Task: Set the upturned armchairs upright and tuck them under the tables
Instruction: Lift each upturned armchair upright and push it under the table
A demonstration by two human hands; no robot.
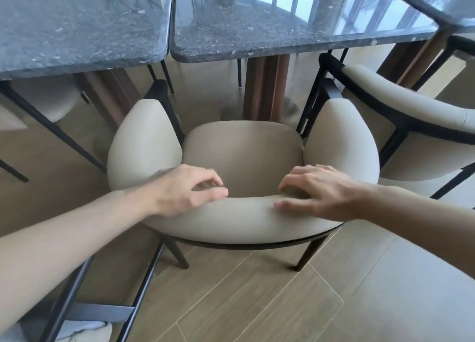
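A beige padded armchair (243,156) with dark legs stands upright in front of me, its seat facing a dark stone table (282,33). The chair's front stops short of the table edge. My left hand (187,190) lies over the left part of the curved backrest, fingers loosely curled above the rim. My right hand (321,190) rests on the right part of the same backrest, fingertips touching the padding. Neither hand clearly grips the rest.
A second stone table (77,25) adjoins on the left, with a chair beneath it. Another beige armchair (416,120) lies tilted at the right. Dark chair legs (77,285) cross the lower left. The table's wooden pedestal (264,89) stands just beyond the seat. Wood-look floor tiles lie behind.
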